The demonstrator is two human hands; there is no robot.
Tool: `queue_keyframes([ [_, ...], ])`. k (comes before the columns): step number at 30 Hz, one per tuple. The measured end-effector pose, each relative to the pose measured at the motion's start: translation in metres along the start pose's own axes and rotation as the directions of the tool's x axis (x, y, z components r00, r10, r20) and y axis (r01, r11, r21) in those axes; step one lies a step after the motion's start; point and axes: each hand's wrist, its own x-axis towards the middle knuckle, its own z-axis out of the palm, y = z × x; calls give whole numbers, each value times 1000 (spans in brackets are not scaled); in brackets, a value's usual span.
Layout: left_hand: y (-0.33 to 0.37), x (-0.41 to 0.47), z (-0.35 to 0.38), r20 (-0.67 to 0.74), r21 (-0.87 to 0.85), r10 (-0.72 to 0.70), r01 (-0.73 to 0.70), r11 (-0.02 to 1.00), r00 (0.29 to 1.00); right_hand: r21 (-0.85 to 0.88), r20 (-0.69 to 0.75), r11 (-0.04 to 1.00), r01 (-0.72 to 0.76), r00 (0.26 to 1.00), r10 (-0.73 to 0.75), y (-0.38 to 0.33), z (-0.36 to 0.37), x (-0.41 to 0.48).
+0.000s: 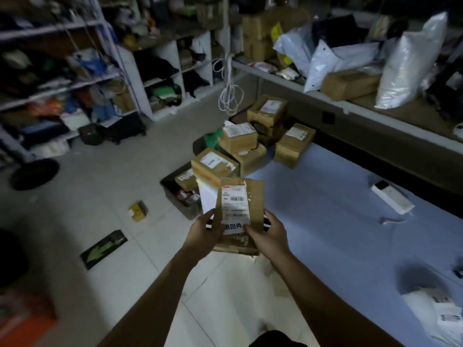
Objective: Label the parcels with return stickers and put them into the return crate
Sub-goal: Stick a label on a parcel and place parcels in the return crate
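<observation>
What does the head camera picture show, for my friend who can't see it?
A left hand and a right hand hold a brown parcel with a white label over a tiled floor. Behind it, other parcels are piled beside a blue table, and cluttered shelves line the dim room.

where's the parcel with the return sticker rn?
Head view, centre: the parcel is held between the left hand and right hand above the floor, just left of the blue table, in front of the pile of boxes.
</observation>
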Motion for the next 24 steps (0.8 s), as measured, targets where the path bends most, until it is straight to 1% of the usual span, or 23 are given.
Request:
queue_keyframes([
  [6,-21,26,-94,-42,-5,-29,29,1000,999,-27,112,999,29,993,-25,-45,90,28],
  [12,-46,93,-187,-58,52,-83,86,995,995,-33,210,999,28,977,-20,-74,199,95],
  [14,-56,114,-212,-58,76,-90,94,993,994,-38,223,999,25,975,-16,-84,228,110],
  [16,-64,139,-240,-66,82,-129,134,988,989,-38,245,999,26,969,-16,-94,262,130],
  [19,-84,178,-278,-25,57,-197,198,979,980,-84,254,996,40,967,-17,-108,308,157],
  [24,-116,254,-334,72,-4,-224,225,974,972,-124,218,992,-35,974,61,-127,377,206],
])
